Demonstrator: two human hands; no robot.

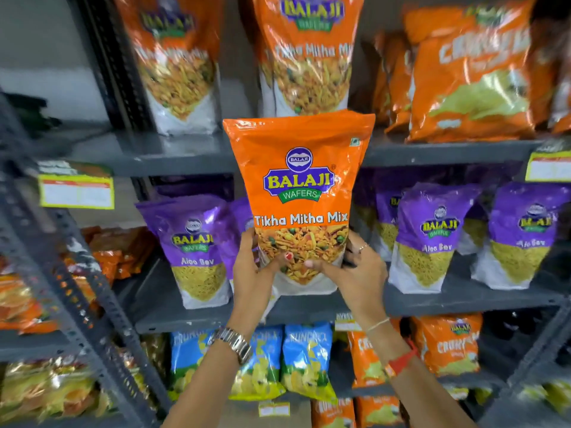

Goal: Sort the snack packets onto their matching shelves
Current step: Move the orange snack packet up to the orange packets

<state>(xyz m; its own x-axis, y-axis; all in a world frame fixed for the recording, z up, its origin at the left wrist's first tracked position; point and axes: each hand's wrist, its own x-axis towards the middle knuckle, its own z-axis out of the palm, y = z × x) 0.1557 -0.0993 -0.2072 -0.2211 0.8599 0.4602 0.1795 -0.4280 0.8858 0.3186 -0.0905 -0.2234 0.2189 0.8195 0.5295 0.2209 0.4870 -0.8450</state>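
I see both hands gripping one orange packet [299, 193] marked Tikha Mitha Mix, held upright in front of the grey rack [173, 156]. My left hand [253, 273] wraps the packet's lower left edge, thumb across the front, fingers behind. My right hand [355, 273] clamps the lower right edge the same way, thumb on the front. The packet's top overlaps the front lip of the upper shelf, right below two matching orange packets [312, 57] standing there. Purple packets [197, 248] stand on the middle shelf on both sides of the held one. Blue packets [306, 359] sit on the shelf below. Far right upper packets [472, 75] are blurred, probably another orange snack. A watch [236, 342] is on the left wrist.
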